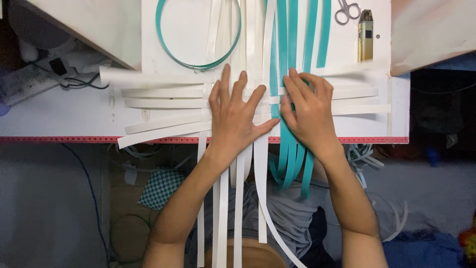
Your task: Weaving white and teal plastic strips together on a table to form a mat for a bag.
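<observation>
A flat weave of long strips lies on the white table (74,114). Several white strips (163,104) run sideways; more white strips (238,198) and several teal strips (292,34) run lengthwise and hang over the front edge. My left hand (235,116) lies flat with fingers spread on the white part of the crossing. Pressed on the teal strips just to its right is my right hand (307,111), its fingertips pushing at a teal strip where it crosses the white ones.
A teal strip bent into a ring (171,49) lies at the back left. Small scissors (346,10) and a slim gold-coloured device (365,34) sit at the back right. A red measuring tape (59,139) runs along the table's front edge. Loose strips lie on the floor.
</observation>
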